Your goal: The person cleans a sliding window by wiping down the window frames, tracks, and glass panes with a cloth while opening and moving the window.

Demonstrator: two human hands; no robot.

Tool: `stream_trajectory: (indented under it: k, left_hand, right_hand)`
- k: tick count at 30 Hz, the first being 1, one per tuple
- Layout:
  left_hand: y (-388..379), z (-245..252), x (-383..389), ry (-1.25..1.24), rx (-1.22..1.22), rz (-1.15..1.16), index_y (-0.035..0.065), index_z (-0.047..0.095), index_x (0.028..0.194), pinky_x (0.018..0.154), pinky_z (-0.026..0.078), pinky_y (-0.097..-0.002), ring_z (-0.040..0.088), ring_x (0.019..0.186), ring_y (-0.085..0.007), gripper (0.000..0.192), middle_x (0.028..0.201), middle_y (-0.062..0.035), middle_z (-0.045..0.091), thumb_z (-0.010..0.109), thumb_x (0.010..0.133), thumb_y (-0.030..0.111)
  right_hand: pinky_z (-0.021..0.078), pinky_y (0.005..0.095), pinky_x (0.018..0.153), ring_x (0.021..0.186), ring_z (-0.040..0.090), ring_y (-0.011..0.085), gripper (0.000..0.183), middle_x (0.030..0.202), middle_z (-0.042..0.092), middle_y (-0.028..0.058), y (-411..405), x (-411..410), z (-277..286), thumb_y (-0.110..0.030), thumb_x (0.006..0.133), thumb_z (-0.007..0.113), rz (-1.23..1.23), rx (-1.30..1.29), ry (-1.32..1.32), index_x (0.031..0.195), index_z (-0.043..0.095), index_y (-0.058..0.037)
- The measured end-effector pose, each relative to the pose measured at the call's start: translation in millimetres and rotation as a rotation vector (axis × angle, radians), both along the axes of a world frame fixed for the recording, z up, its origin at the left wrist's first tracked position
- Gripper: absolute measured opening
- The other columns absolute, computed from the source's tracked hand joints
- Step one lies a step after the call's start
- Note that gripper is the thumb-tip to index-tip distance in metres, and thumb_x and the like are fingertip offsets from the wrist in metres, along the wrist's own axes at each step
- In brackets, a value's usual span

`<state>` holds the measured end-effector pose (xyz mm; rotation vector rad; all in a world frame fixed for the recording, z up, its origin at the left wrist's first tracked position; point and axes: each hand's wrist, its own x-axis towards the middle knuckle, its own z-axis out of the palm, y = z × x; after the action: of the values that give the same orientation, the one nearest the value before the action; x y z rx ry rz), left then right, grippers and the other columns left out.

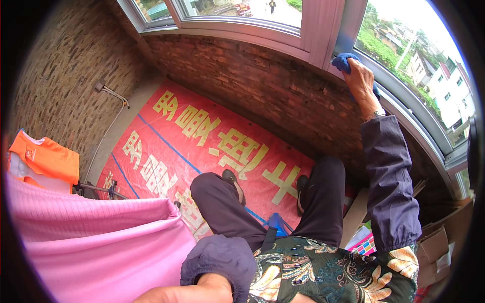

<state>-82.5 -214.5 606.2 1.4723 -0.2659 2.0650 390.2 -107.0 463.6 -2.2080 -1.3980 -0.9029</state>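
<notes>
My right hand [359, 77] is closed around a blue cloth [344, 62], which it presses to the metal window frame [335, 28] at the lower corner of the right pane. Some of the cloth also shows behind the hand. A dark sleeve cover [390, 181] reaches down that arm, and there is a band at the wrist. My left hand [170, 294] is at the bottom edge, beside a pink fabric [113, 235]. Only its wrist end shows; the fingers are cut off by the picture's edge.
A brick wall [242, 75] runs below the window. A red banner with large lettering [212, 151] covers the floor under my feet. An orange vest [49, 157] hangs at the left near a metal rod [100, 188]. Cardboard [432, 250] and a colourful booklet [363, 244] lie at the right.
</notes>
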Motion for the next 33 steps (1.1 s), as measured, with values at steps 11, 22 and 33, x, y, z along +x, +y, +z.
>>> stream_trajectory:
  k: [11, 22, 33]
  left_hand:
    - [-15, -3, -36, 0.134, -0.063, -0.038, 0.0173, 0.066, 0.103, 0.071, 0.04, -0.0283, 0.052, 0.078, -0.009, 0.017, 0.106, 0.0114, 0.062, 0.064, 0.087, 0.011]
    - [-2, -6, 17, -0.152, 0.113, 0.012, 0.0124, 0.054, 0.088, 0.07, 0.038, -0.0311, 0.051, 0.076, -0.0124, 0.013, 0.088, 0.0058, 0.054, 0.066, 0.082, 0.01]
    - [-18, -14, -15, 0.026, 0.014, 0.151, 0.0222, 0.061, 0.114, 0.076, 0.036, -0.0346, 0.048, 0.086, -0.0137, 0.027, 0.111, 0.0082, 0.057, 0.06, 0.088, 0.016]
  right_hand:
    - [0.0508, 0.0449, 0.071, 0.085, 0.064, 0.0348, 0.024, 0.091, 0.065, 0.0127, -1, 2, 0, -0.023, 0.077, 0.071, 0.003, 0.005, -0.002, 0.094, 0.059, -0.0097]
    - [0.0511, 0.0448, 0.071, 0.085, 0.064, 0.035, 0.026, 0.092, 0.065, 0.0125, -1, 3, 0, -0.024, 0.077, 0.071, 0.01, -0.008, -0.009, 0.095, 0.059, -0.0096]
    - [0.0507, 0.0449, 0.071, 0.084, 0.064, 0.0347, 0.023, 0.091, 0.065, 0.0126, -2, 2, 0, -0.023, 0.078, 0.069, 0.005, 0.007, -0.014, 0.093, 0.059, -0.009]
